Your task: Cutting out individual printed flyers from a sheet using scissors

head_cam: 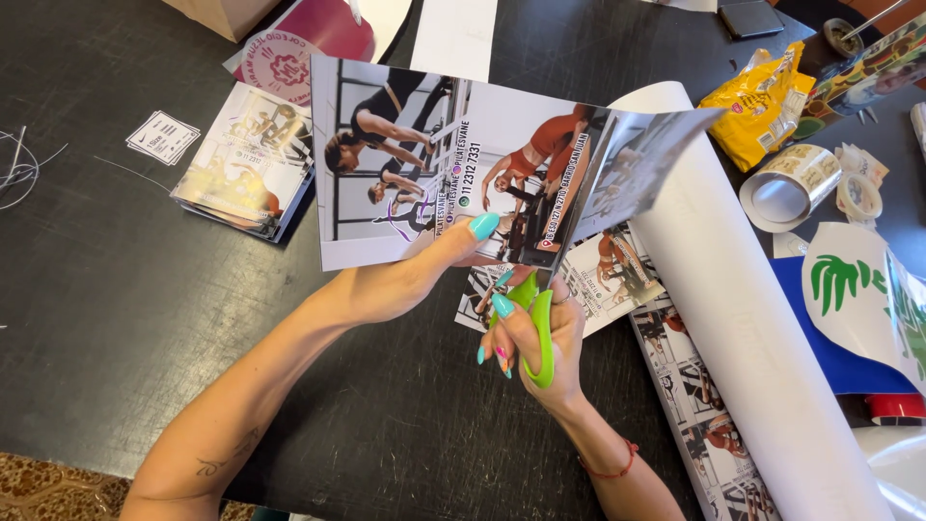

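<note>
My left hand (405, 275) pinches the lower edge of a glossy printed photo sheet (463, 164), thumb on top, holding it up over the black table (116, 318). Gripped in my right hand (540, 338) is a pair of green-handled scissors (540, 318). Their blades run up into the sheet near its right part, where a strip curls away to the right. Both hands have turquoise nails, and the right wrist wears a red cord.
A large white paper roll (743, 318) lies diagonally at the right over more printed sheets (714, 434). A stack of cut photo cards (246, 169) sits at the left. Sticker rolls (791, 183), a yellow bag (757, 106) and a leaf print (849, 280) crowd the far right.
</note>
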